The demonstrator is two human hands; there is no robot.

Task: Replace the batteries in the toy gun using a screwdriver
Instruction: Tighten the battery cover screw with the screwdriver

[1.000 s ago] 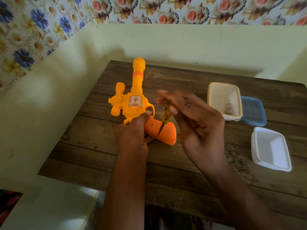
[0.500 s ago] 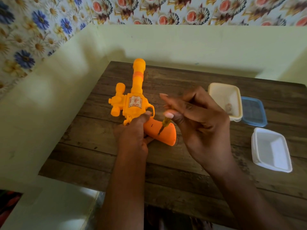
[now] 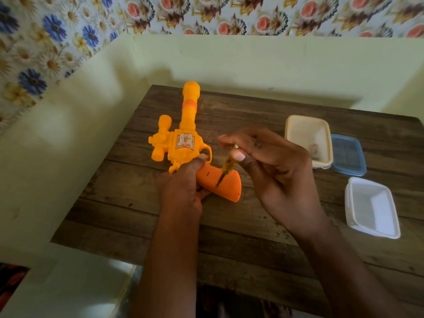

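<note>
An orange-yellow toy gun [image 3: 183, 145] lies on the wooden table [image 3: 263, 226], barrel pointing away from me, its darker orange grip [image 3: 220, 182] toward me. My left hand [image 3: 183, 187] grips the gun where the body meets the grip, thumb near the trigger guard. My right hand [image 3: 270, 166] pinches a small yellow-handled screwdriver [image 3: 226, 167] between thumb and fingers. The screwdriver stands tilted, its tip set on the grip's upper face.
A cream container [image 3: 296, 125] with small items inside stands at the right, a blue lid [image 3: 348, 154] beside it. An empty white container [image 3: 371, 206] sits nearer the right edge. Pale walls close off the table's left and far sides.
My right hand's fingers have shifted around the screwdriver handle, as in a twisting motion, while the tip stays on the grip. The gun and my left hand hold still.
</note>
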